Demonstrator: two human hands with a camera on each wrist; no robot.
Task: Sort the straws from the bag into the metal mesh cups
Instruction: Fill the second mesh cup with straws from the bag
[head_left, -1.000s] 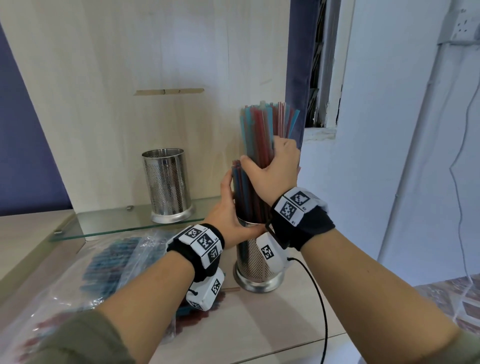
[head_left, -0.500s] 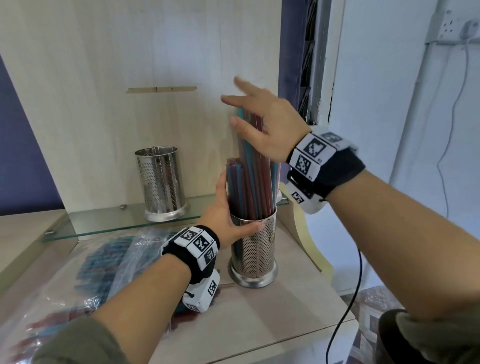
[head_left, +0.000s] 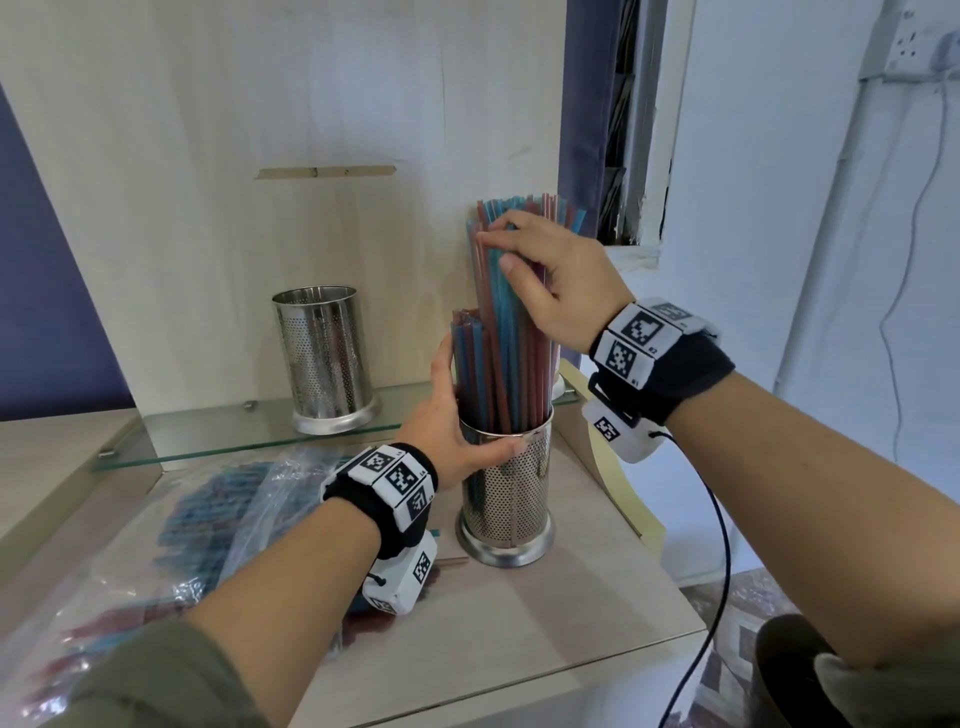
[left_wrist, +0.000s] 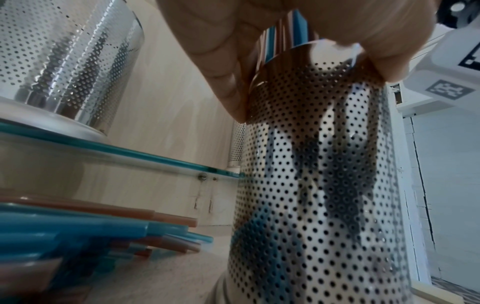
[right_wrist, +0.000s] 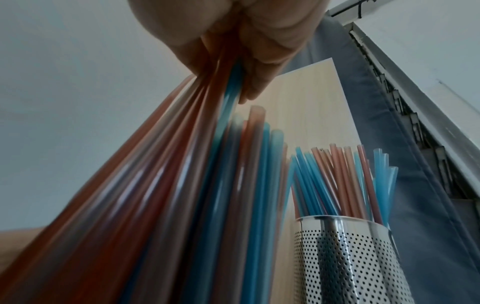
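A metal mesh cup (head_left: 508, 501) stands on the wooden top, packed with red and blue straws (head_left: 511, 332), some much taller than the rest. My left hand (head_left: 453, 415) grips the cup's rim, thumb in front and fingers behind; the left wrist view shows this hand (left_wrist: 259, 51) on the cup (left_wrist: 324, 185). My right hand (head_left: 498, 252) pinches the tall straws near their tops. In the right wrist view the straws (right_wrist: 182, 185) run between the thumb and fingers of that hand (right_wrist: 246, 51). A clear plastic bag (head_left: 171, 525) of straws lies at the left.
An empty mesh cup (head_left: 324, 358) stands on a glass shelf (head_left: 218, 434) against the wooden back panel. Another mesh cup with straws (right_wrist: 350, 263) stands behind the near one. Loose straws (left_wrist: 103, 232) lie by the cup's base. The top's edge is at the right, with a cable hanging.
My right hand let go of the bundle low down, rose open above it, and now pinches the tall straws near their tops. The left hand stays on the cup's rim.
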